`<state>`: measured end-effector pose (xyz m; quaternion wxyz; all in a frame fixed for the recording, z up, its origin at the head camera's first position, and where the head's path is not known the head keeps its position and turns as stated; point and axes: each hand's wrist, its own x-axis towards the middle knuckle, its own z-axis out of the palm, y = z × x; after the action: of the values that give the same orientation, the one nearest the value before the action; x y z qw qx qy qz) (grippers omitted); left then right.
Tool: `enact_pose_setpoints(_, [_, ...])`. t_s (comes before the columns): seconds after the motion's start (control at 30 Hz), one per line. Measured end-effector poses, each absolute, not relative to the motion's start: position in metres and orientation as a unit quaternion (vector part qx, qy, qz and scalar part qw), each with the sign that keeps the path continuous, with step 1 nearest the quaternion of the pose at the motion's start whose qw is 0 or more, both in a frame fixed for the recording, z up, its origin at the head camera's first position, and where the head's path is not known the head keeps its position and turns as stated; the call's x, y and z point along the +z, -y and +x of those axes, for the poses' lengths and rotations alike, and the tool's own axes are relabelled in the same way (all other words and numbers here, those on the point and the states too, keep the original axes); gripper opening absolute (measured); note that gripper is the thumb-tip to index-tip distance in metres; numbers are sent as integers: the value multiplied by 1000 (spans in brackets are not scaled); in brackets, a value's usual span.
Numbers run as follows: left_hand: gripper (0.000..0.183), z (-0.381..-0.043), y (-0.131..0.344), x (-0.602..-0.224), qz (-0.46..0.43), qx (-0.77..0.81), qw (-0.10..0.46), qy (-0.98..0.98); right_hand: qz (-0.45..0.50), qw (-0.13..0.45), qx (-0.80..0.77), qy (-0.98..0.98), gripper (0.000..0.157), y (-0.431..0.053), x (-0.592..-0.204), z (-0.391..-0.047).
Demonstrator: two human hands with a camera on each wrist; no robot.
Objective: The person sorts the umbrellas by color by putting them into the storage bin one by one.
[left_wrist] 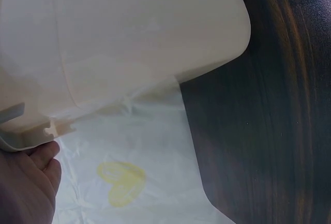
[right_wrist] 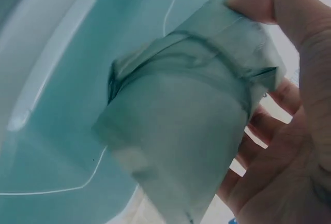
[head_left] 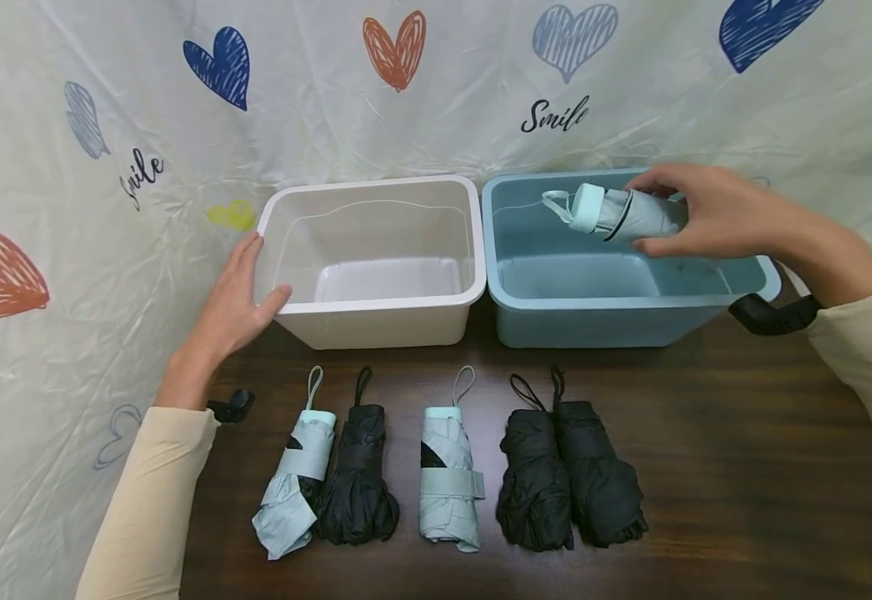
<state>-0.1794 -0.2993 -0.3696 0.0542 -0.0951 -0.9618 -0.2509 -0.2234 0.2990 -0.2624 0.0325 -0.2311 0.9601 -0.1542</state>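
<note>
My right hand grips a pale blue folded umbrella by its cloth end, holding it nearly level over the blue bin. Its mint handle cap and wrist loop point left. In the right wrist view, thumb and fingers wrap the same umbrella from opposite sides. At the left corner of the beige bin, my left hand holds the rim, thumb at the front edge. The left wrist view shows its fingertips against the rim of the bin; the thumb is hidden there.
Along the brown table before the bins lie two pale blue umbrellas, one at the left and one mid-row, and black umbrellas, two of them side by side at right. A heart-printed white cloth hangs behind.
</note>
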Motion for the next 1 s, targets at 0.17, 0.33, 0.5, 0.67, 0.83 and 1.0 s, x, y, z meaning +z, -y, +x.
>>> enact_pose_setpoints(0.17, [90, -177, 300, -370, -92, -251, 52, 962, -262, 37, -146, -953, 74, -292, -266, -232])
enact_pose_setpoints(0.33, [89, -178, 300, -371, -94, -251, 51, 962, -272, 52, -135, -951, 73, -287, -272, -236])
enact_pose_setpoints(0.5, [89, -181, 299, -372, -94, -250, 52, 962, -289, 55, -130, -947, 73, -288, -277, -238])
enact_pose_setpoints(0.67, [89, -184, 298, -373, -95, -252, 58, 961, -297, 44, -146, -943, 66, -290, -270, -233])
enact_pose_setpoints(0.83, [89, -182, 300, -373, -96, -254, 55, 961, -299, 20, -146, -943, 61, -286, -263, -221])
enact_pose_setpoints(1.0, [89, -182, 299, -373, -95, -253, 55, 961, -293, 3, -129, -947, 58, -284, -259, -203])
